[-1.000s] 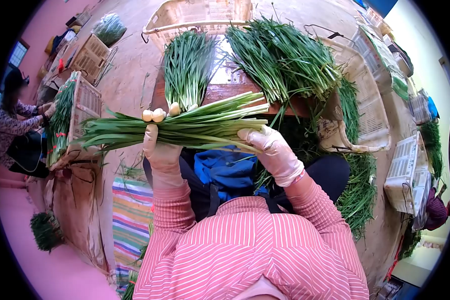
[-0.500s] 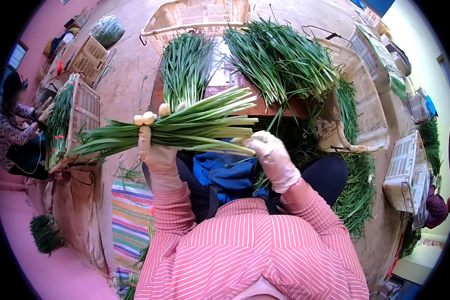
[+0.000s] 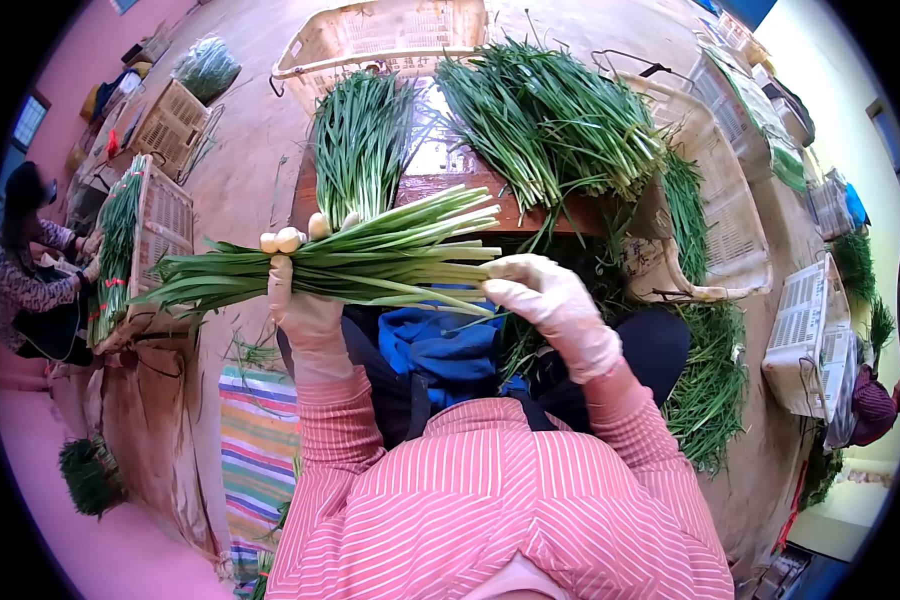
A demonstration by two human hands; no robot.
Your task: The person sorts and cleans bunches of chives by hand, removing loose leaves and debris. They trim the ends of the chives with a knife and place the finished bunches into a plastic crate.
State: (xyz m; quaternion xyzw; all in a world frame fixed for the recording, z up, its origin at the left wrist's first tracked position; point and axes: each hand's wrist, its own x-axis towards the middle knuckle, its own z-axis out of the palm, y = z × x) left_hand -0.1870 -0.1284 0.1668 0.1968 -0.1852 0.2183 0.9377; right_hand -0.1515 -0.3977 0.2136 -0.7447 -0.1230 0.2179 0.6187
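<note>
My left hand (image 3: 305, 312), in a pale glove, is closed around a bunch of garlic chives (image 3: 400, 262) held sideways above my lap. Its leaves point left and its pale stem ends point right. Pale finger ends curl over the top of the bunch. At the stem ends, my right hand (image 3: 555, 308), also gloved, has its thumb and forefinger pinched on the tips of a few stems. Beyond the bunch, a pile of garlic chives (image 3: 360, 140) lies on the left of a small wooden table (image 3: 448, 184), and a larger pile (image 3: 560, 125) on the right.
Behind the table is a plastic crate (image 3: 390, 40), with another crate (image 3: 725, 200) to the right. Loose greens (image 3: 710, 390) lie beside my right knee. A striped mat (image 3: 260, 440) is at the left. A co-worker (image 3: 35, 265) handles tied bunches at a crate (image 3: 165, 225).
My right hand has turned slightly and shifted a little at the stem ends. The bunch in my left hand stays nearly in place. The co-worker's hands have moved lower.
</note>
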